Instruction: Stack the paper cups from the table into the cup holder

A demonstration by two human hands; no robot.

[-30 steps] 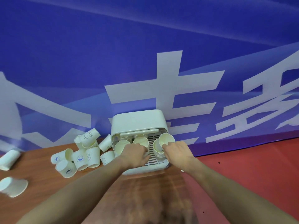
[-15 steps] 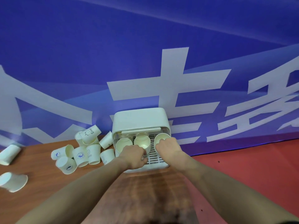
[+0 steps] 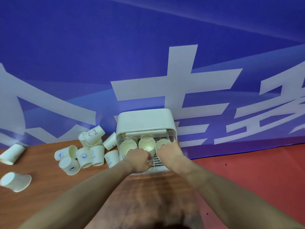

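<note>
- Our left hand point(image 3: 139, 160) curls on the middle stack point(image 3: 147, 146) in the holder point(image 3: 145, 120).
- Our right hand point(image 3: 170, 150) grips the right stack point(image 3: 162, 143).
- Loose cups point(image 3: 85, 156) lie on the table point(image 3: 41, 184), left.

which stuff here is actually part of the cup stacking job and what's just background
Part of the job:
- cup holder, white, lid open
- three cup stacks inside it
- loose paper cups on the table
- left hand and right hand, at the stacks

Just there:
- blue banner behind
- red floor on the right
</note>
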